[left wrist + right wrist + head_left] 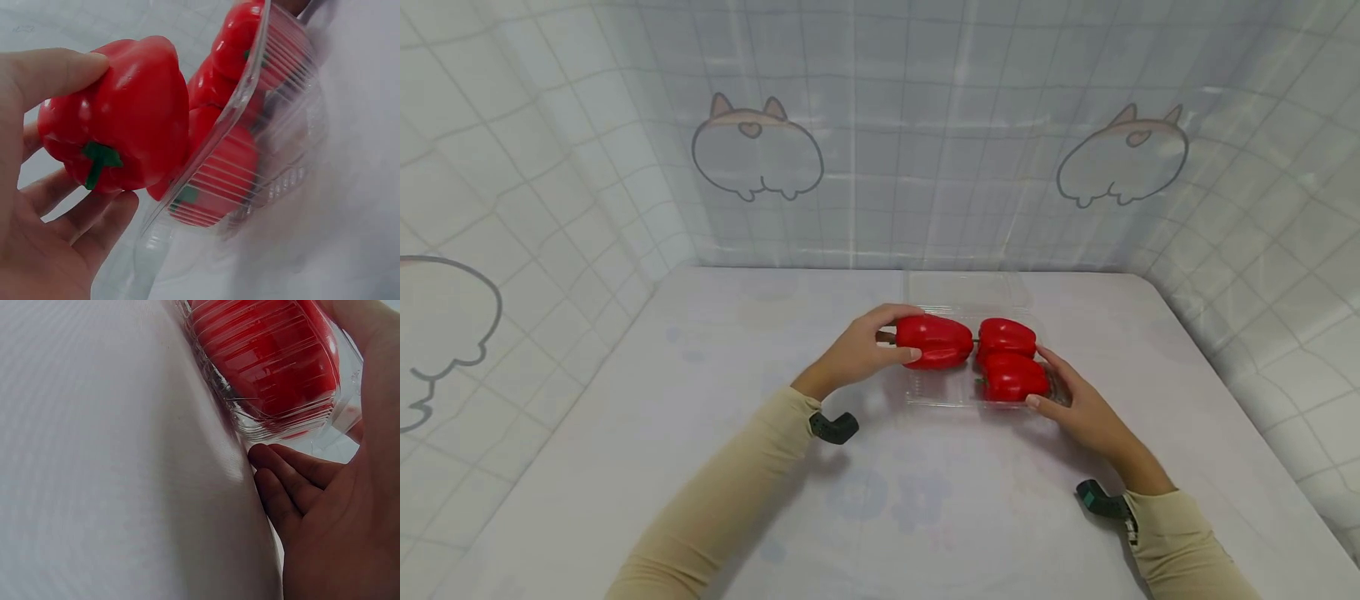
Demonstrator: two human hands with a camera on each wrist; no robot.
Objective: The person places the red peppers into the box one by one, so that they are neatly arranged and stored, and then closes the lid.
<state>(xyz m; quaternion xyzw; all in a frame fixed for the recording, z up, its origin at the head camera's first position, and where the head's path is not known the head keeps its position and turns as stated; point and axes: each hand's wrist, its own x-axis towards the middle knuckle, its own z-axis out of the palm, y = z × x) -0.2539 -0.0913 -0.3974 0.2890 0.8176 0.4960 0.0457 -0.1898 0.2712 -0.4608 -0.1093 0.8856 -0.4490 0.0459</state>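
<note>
In the head view my left hand (856,348) holds a red bell pepper (942,337), its thumb and fingers around the stem end. This pepper is over the left part of a clear plastic clamshell box (942,388). More red bell peppers (1017,379) lie in the box's right part, seen through its ribbed wall in the left wrist view. The held pepper's green stem (97,164) points toward my left palm. My right hand (1088,421) holds the box's right end, thumb near the front rim; in the right wrist view the fingertips (261,453) are by its lower corner.
The box's flat clear lid (966,288) lies opened toward the back. A white tabletop (880,483) supports everything. Curtains with a grid pattern (895,125) rise behind and on both sides. A dark wrist device (835,427) is strapped to each wrist.
</note>
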